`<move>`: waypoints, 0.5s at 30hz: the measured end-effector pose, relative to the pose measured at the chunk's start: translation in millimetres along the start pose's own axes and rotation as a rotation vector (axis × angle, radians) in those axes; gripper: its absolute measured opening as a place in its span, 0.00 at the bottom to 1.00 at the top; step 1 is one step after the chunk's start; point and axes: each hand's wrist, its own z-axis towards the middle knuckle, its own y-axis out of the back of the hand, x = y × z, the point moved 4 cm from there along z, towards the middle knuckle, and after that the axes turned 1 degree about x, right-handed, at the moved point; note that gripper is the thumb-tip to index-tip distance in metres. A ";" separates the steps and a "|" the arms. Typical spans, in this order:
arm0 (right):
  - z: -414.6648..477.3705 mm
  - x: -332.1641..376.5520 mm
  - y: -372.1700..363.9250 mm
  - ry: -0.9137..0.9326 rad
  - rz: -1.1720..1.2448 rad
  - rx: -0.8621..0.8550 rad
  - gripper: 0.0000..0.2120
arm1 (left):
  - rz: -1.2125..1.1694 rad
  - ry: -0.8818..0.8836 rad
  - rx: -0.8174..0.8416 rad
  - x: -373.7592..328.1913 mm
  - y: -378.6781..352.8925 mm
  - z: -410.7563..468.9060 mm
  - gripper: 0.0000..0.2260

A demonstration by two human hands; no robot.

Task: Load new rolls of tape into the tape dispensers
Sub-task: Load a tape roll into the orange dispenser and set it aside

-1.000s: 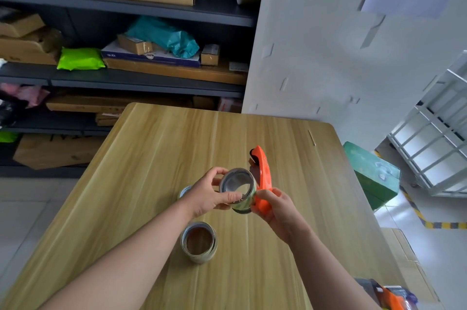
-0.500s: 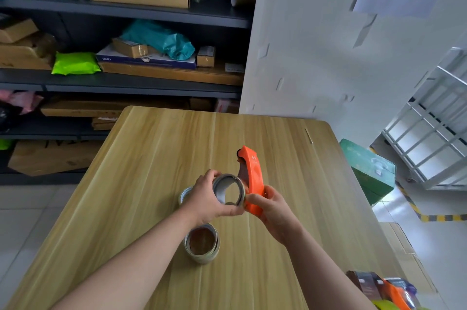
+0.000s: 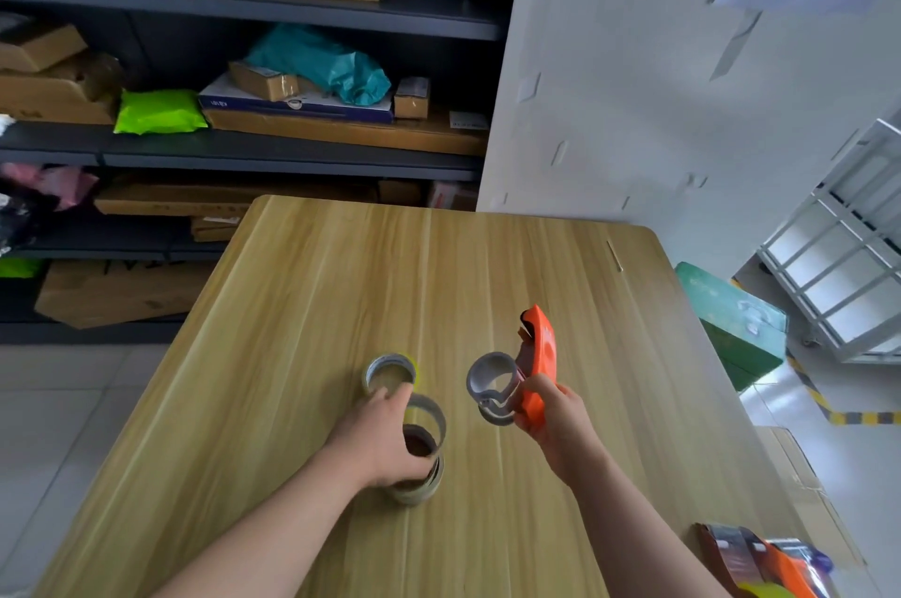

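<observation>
My right hand [image 3: 556, 422] grips an orange tape dispenser [image 3: 542, 354] above the wooden table [image 3: 341, 280]. The dispenser's grey round hub [image 3: 487, 378] faces left, and I see no roll on it. My left hand [image 3: 380, 441] is down on the table to its left. Its fingers are closed around a clear tape roll [image 3: 431, 412], held tilted right on top of another roll with a brown core [image 3: 419, 490]. A third roll [image 3: 390, 371] lies flat just beyond the left fingertips.
More dispensers, orange and dark, lie at the table's near right corner [image 3: 770, 563]. Dark shelving with boxes and parcels [image 3: 244, 144] stands beyond the table. A white partition [image 3: 634, 110], a green box [image 3: 731, 319] and a white wire cart [image 3: 838, 280] are to the right.
My left hand has pulled away from the dispenser with the roll and dropped down-left onto the roll on the table. The right hand still holds the dispenser, now with its hub bare.
</observation>
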 end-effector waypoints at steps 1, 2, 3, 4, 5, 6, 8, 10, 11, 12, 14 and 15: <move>0.9 -1.9 -0.8 -0.009 -0.005 0.006 0.14 | 0.048 0.005 0.027 2.3 -6.3 0.2 0.42; 2.0 -4.1 -2.1 -0.018 -0.005 0.012 0.14 | 0.067 0.017 0.054 5.0 -11.5 1.0 0.43; 2.8 -6.4 -3.3 -0.028 -0.002 0.016 0.14 | 0.050 0.037 0.083 7.9 -15.7 1.7 0.45; 3.5 -8.6 -4.6 -0.038 0.002 0.018 0.13 | 0.017 0.058 0.112 10.6 -19.2 2.2 0.47; 4.1 -10.5 -5.7 -0.046 0.006 0.017 0.12 | -0.015 0.073 0.132 13.3 -21.8 2.4 0.50; 4.8 -11.9 -7.2 -0.052 0.010 0.018 0.12 | -0.043 0.082 0.139 15.7 -23.0 2.9 0.53; 6.1 -13.8 -10.2 -0.060 0.018 0.021 0.10 | -0.105 0.092 0.135 20.6 -23.0 3.4 0.57; 7.3 -14.7 -12.7 -0.069 0.022 0.017 0.08 | -0.151 0.093 0.136 25.1 -23.0 4.8 0.59; 8.0 -14.8 -13.8 -0.073 0.023 0.015 0.07 | -0.159 0.091 0.140 26.8 -23.5 5.8 0.59; 8.9 -14.8 -15.1 -0.076 0.025 0.016 0.07 | -0.166 0.092 0.145 28.6 -24.0 7.1 0.59; 10.9 -14.8 -16.8 -0.082 0.030 0.021 0.07 | -0.190 0.107 0.151 31.1 -24.6 9.6 0.58; 11.6 -14.4 -17.3 -0.083 0.032 0.022 0.07 | -0.195 0.116 0.145 31.9 -24.6 10.9 0.56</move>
